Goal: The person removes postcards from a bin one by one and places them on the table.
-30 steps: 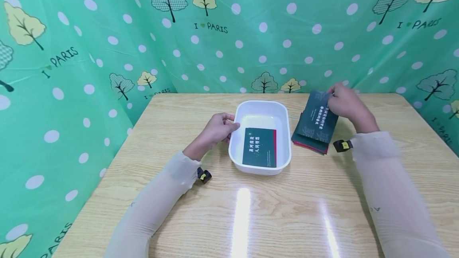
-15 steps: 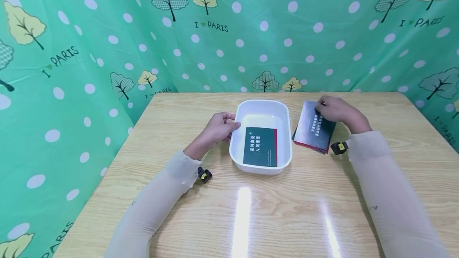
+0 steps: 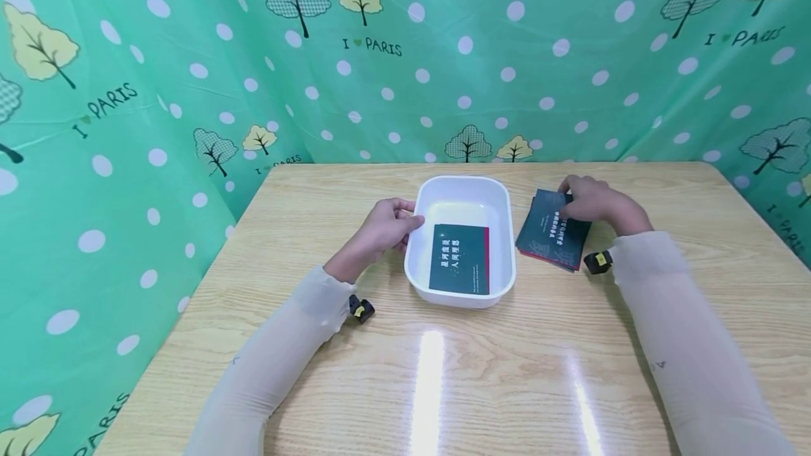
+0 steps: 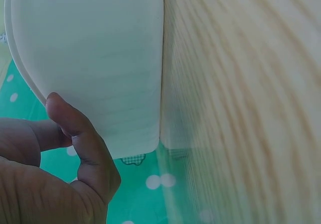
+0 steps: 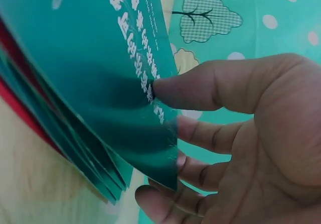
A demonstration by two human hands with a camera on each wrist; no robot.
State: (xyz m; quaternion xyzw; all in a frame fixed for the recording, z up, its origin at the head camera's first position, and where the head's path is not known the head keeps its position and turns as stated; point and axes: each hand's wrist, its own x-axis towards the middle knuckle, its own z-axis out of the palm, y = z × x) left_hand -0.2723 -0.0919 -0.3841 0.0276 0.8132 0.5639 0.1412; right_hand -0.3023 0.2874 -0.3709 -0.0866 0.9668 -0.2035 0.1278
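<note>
My left hand (image 3: pixel 388 225) grips the left rim of a white plastic tub (image 3: pixel 418 280), thumb over the edge; the left wrist view shows the tub's outer wall (image 4: pixel 100 63). Inside, a dark green card with white characters (image 3: pixel 459 259) lies flat, a red edge showing at its right. To the right of the tub is a stack of green and red cards (image 3: pixel 538 231). My right hand (image 3: pixel 592 199) is at the stack's far right corner. In the right wrist view its thumb lies on the top green card (image 5: pixel 75 48), with fingers at and behind the card's edge.
Everything stands on a light wood-grain table (image 3: pixel 494 371). Behind it and on the left hangs a green dotted curtain (image 3: pixel 380 111) with printed trees. Small black devices are worn at both wrists, such as the left wrist camera (image 3: pixel 361 309).
My right hand has come down and slightly nearer, and the top card it held askew above the stack now lies closer in line with it. My left hand and the tub have stayed put.
</note>
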